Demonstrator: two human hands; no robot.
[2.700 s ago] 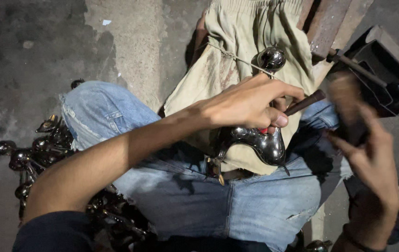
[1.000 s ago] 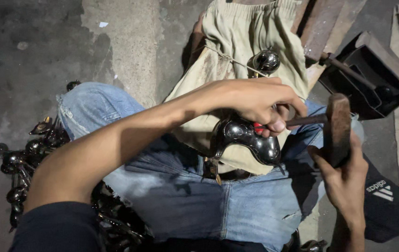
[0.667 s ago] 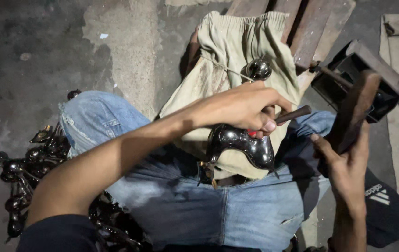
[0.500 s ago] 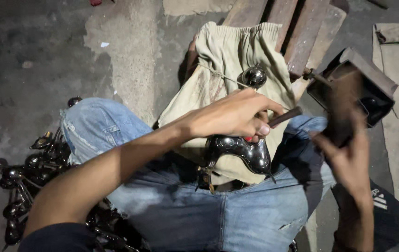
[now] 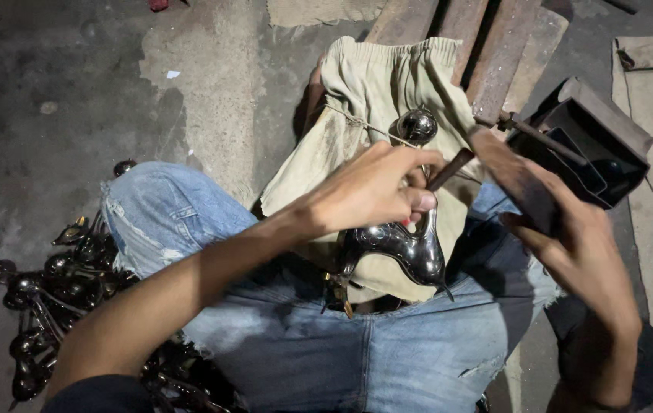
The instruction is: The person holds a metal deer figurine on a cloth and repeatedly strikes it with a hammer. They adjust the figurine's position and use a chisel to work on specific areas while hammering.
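The left hand [image 5: 368,191] closes its fingers on a shiny metal piece [image 5: 403,248] at the beige cloth's [image 5: 357,84] near edge on the lap. It looks hard, heavy and slick, best pinched at its narrow neck. The right hand [image 5: 579,252] wraps shut around a blurred hammer [image 5: 514,176].

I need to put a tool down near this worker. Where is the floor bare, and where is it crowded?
Bare: concrete floor upper left, above the denim knee. Crowded: pile of dark metal pieces lower left; lap, where left hand holds a shiny casting; dark box right.
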